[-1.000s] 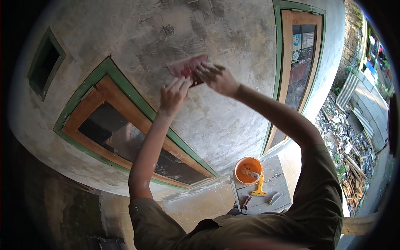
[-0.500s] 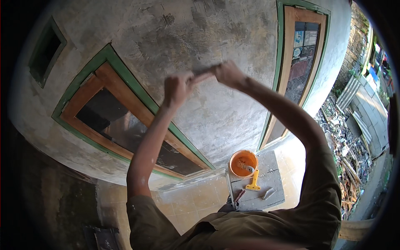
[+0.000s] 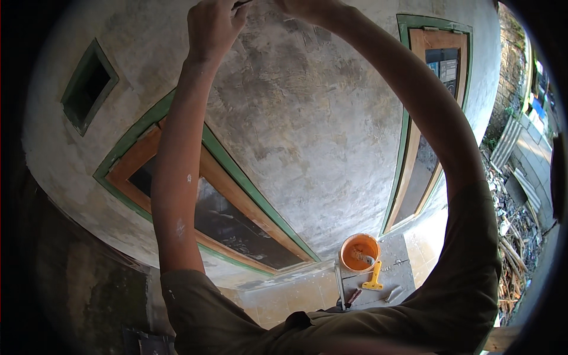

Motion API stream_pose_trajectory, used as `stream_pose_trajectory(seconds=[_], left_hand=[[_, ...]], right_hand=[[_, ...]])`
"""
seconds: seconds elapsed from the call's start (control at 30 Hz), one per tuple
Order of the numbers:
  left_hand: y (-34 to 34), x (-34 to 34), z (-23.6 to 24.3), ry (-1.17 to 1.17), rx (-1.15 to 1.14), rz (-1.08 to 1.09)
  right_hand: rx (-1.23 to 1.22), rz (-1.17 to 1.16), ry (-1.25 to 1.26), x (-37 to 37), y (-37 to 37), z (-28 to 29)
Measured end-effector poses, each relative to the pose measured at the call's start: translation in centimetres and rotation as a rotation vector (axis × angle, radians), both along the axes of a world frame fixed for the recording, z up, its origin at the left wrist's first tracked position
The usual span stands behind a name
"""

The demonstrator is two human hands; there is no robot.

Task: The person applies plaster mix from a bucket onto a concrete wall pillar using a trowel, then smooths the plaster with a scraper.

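Observation:
Both my arms are raised against a plastered wall with rough grey patches. My left hand, at the top edge of the view, is closed around something thin and dark, of which only a small piece shows by the thumb. To its right, my right hand is partly cut off by the same edge, its visible fingers curled. What lies between the hands is mostly out of view, so I cannot tell its kind. White specks mark my left forearm.
Low in front stands a grey platform bearing an orange bucket, a yellow scraper, a dark red-handled tool and a small pale piece. Green-framed windows flank the wall patch. Rubble lies far right.
Both hands have moved up the wall to the top edge of the view, the left also leftward. The view has shifted, so windows and bucket sit lower and further right.

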State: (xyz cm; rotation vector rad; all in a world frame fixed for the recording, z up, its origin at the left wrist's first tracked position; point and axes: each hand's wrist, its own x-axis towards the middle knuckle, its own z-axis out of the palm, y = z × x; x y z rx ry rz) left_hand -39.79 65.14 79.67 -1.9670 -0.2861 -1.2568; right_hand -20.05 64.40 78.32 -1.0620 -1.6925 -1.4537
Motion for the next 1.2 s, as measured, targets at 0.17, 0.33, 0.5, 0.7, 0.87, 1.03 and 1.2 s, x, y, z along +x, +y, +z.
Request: stream_pose_trajectory(seconds=[0.17, 0.33, 0.5, 0.7, 0.87, 1.03, 1.2], left_hand=[[2.8, 0.0, -2.6, 0.117, 0.253, -0.081], [4.3, -0.7, -10.9, 0.133, 0.023, -0.093], [2.8, -3.2, -24.1, 0.258, -0.195, -0.156], [1.2, -7.4, -35.6, 0.413, -0.516, -0.209], [2.9, -10.6, -32.3, 0.302, -0.642, -0.035], [2.9, -12.6, -19.7, 0.133, -0.183, -0.027], [1.9, -14.4, -11.7, -0.028, 0.127, 0.013]], right_hand=[[-0.038, 0.100, 0.037, -0.5, 2.0, -2.0], [-0.027, 0.110, -0.033, -1.4, 3.0, -11.1], [-0.097, 0.094, -0.110, -3.4, 0.7, -26.2], [-0.622, 0.381, -0.018, -7.0, -2.2, -38.5], [-0.744, 0.093, -0.059, -11.3, 0.4, -32.7], [-0.161, 0.365, -0.045, -13.3, 2.0, -19.9], [0.244, 0.406, -0.111, -15.0, 3.5, -10.9]])
